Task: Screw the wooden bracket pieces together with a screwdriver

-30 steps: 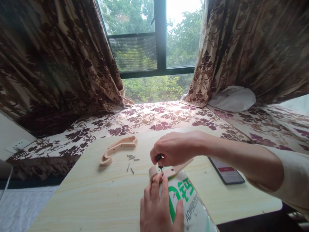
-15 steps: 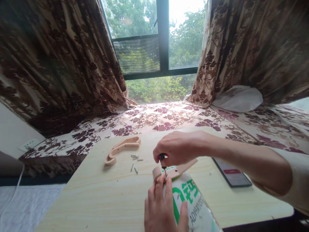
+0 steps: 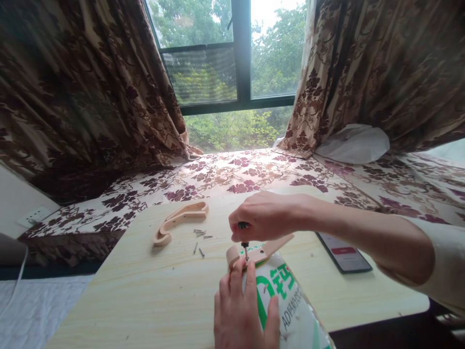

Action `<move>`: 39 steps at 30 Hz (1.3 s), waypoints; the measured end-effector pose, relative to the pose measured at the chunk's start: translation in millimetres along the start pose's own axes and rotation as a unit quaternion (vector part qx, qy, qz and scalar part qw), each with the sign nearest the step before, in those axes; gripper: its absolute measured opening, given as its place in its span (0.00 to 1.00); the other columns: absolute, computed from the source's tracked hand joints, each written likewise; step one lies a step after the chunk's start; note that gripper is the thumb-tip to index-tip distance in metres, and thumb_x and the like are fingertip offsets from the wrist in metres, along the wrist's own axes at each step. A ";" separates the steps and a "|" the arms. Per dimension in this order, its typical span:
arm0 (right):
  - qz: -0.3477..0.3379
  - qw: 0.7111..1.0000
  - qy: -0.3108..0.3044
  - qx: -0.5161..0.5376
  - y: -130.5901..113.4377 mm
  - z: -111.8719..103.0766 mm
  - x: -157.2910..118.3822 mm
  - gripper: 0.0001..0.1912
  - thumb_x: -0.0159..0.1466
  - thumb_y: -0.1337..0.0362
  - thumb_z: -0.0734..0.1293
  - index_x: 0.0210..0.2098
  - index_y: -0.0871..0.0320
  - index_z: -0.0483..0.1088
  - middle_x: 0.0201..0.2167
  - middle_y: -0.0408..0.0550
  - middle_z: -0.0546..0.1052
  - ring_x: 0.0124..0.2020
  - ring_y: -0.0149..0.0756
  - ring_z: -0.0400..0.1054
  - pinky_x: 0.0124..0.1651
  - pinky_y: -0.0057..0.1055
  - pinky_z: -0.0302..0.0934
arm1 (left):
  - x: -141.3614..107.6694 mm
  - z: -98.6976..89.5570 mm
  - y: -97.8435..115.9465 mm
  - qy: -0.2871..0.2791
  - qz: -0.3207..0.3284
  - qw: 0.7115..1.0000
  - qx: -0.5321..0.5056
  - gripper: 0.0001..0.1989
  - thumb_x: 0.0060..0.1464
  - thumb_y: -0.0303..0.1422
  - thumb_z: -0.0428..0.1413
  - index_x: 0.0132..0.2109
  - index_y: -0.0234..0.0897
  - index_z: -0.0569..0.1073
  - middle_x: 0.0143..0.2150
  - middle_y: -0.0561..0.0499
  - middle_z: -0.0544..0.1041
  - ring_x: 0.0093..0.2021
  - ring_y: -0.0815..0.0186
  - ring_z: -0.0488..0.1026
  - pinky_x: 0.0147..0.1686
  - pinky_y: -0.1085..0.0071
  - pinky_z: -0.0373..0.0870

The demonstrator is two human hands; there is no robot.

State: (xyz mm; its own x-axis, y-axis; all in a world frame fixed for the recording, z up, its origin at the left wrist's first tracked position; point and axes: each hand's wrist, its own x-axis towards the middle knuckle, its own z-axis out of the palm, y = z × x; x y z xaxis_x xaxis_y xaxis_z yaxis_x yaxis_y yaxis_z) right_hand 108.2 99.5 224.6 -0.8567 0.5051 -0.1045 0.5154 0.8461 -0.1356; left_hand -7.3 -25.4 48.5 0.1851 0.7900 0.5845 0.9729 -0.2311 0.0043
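My right hand [image 3: 261, 215] is wrapped around the dark handle of a screwdriver [image 3: 245, 242]. Its shaft points down at a hole or screw in a curved wooden piece [image 3: 269, 249], too small to tell which. Below, my left hand [image 3: 240, 310] lies with fingers stretched out, its fingertips touching the wooden piece on either side of the screwdriver tip. Its thumb is spread over a white package with green printing [image 3: 279, 286], on which the wooden piece rests. A matching curved wooden piece [image 3: 181, 218] lies to the left, with several loose screws [image 3: 199, 233] beside it.
All this is on a light wooden table [image 3: 145, 291]. A phone [image 3: 343, 252] lies under my right forearm. Behind the table are a flower-patterned covered ledge [image 3: 240, 169], curtains [image 3: 119, 87] and a window, with a white plastic bag [image 3: 354, 143] at the right.
The view has shifted slightly. My right hand has turned a little on the screwdriver and sits higher above the wooden piece, showing more of the tool's lower end. My left hand stays in place.
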 end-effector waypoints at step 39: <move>-0.012 0.999 -0.031 -0.011 2.1 -0.9 -4.2 0.13 0.58 0.69 0.60 0.39 0.55 0.73 0.33 0.47 0.78 0.30 0.35 0.67 0.28 0.29 0.53 | 2.3 -0.4 1.7 -0.017 0.000 1.000 -0.018 0.26 0.54 0.38 0.52 0.58 0.33 0.63 0.59 0.41 0.65 0.50 0.55 0.65 0.41 0.62 0.68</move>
State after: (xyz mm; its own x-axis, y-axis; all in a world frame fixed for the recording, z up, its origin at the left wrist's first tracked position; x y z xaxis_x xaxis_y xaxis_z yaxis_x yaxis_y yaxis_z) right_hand 112.9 99.3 225.6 -0.8654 0.4741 -0.1622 0.4940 0.8615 -0.1171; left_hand -5.3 -24.3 50.2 0.1897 0.8093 0.5559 0.9675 -0.2506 0.0347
